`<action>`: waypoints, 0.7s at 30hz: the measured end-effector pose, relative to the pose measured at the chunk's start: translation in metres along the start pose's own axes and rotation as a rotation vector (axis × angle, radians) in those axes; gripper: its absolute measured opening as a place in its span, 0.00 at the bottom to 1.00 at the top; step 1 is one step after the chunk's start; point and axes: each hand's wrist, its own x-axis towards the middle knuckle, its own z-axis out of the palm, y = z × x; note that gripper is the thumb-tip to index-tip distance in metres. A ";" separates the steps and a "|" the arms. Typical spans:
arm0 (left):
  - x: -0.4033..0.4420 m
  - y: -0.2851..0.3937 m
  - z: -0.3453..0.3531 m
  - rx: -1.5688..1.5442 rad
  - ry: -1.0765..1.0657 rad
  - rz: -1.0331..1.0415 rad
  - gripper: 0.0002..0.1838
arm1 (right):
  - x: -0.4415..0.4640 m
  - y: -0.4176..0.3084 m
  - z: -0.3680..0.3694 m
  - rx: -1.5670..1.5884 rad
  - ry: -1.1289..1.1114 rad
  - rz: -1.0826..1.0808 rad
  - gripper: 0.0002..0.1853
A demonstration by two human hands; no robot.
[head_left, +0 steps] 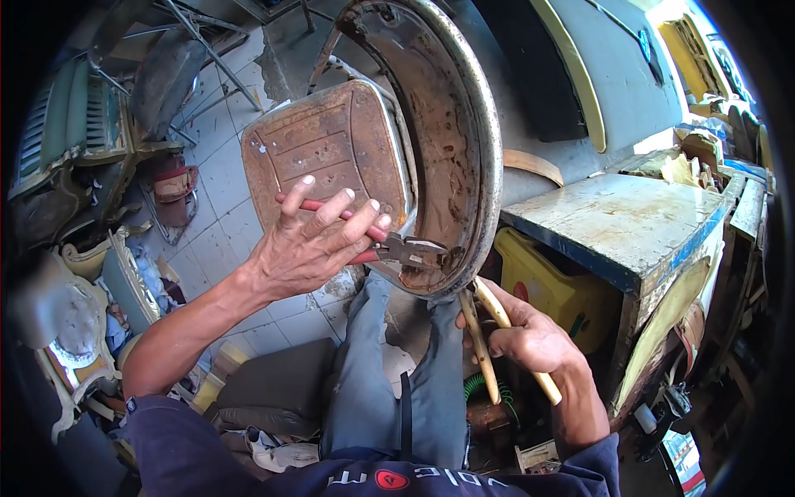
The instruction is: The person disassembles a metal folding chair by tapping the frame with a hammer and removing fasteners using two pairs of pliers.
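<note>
My left hand (319, 236) holds red-handled pliers (414, 252), its fingers extended over the handles. The pliers' jaws lie at the inner lower edge of a rusty curved metal chair back (443, 149) with a worn tubular rim. Around the handles of cream-handled pliers (483, 348) my right hand (530, 335) is closed; their head meets the bottom of the rim and is partly hidden. Behind the chair back shows a rusty metal seat pan (323, 153), probably of the same chair. My legs (360, 364) are below the chair back.
A worn workbench (621, 215) with a blue edge stands at the right, a yellow container (546, 282) beneath it. Padded panels (613, 74) lean behind. On the left are chair frames (83, 124) and scraps; a dark cushion (277, 385) lies near my legs.
</note>
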 end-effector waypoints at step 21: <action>0.007 0.005 -0.005 -0.231 0.028 -0.047 0.16 | 0.037 0.072 0.026 -0.150 0.177 -0.391 0.54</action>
